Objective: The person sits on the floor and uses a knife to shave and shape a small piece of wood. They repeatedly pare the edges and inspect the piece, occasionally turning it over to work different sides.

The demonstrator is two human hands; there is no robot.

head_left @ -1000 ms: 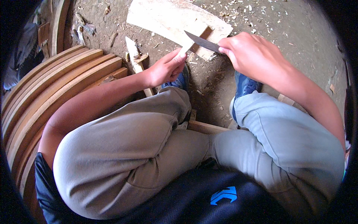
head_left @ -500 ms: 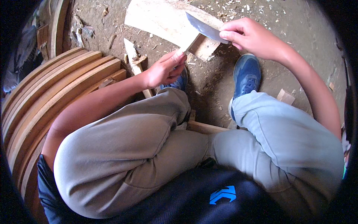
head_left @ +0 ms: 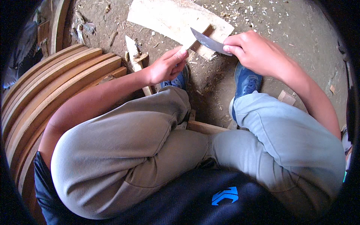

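My left hand [head_left: 168,67] is closed, pinching the near end of a short, thin wooden stick [head_left: 205,30] that points away from me. Between the fingers of my right hand [head_left: 253,50] is a knife [head_left: 210,43] with a curved grey blade. The blade crosses the stick, its tip pointing to the far left; whether the edge touches the wood I cannot tell. The knife's grip end is hidden in my right hand. Beneath both lies a broad pale wooden board [head_left: 161,17] on the ground.
Several curved wooden pieces [head_left: 75,82] are stacked at my left. A split stick [head_left: 133,52] stands near my left forearm. Wood shavings [head_left: 240,15] litter the dirt floor [head_left: 300,48]. My blue shoes [head_left: 247,82] are close to the board, and a small wood block [head_left: 287,97] lies at the right.
My right hand and the knife have come nearer to me, the blade sliding down along the stick. My left hand still pinches the stick and has barely moved.
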